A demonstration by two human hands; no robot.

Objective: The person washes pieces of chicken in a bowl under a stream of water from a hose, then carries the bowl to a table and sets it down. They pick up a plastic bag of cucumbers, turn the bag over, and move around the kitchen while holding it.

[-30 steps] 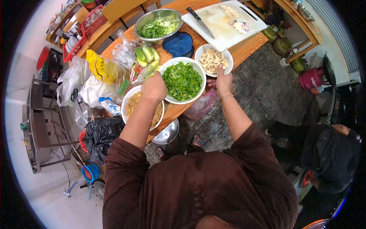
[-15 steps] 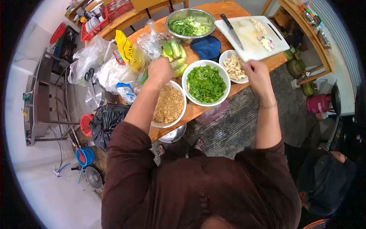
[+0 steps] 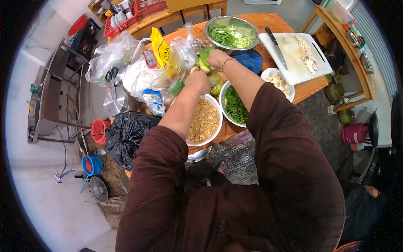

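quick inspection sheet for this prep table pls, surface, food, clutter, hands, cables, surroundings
Surface: wooden table, crowded.
Job's things: green vegetable; bowl of brown crumbs; bowl of chopped greens.
Clutter: plastic bags, yellow packet, knife on cutting board.
Hands: right hand grips the green vegetable; left hand closed beside the plastic bags.
Cables: thin blue cord on floor.
Surroundings: black bag, pink gas cylinder, another person.

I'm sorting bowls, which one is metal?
The far bowl of chopped greens, just left of the cutting board; the other three are white.
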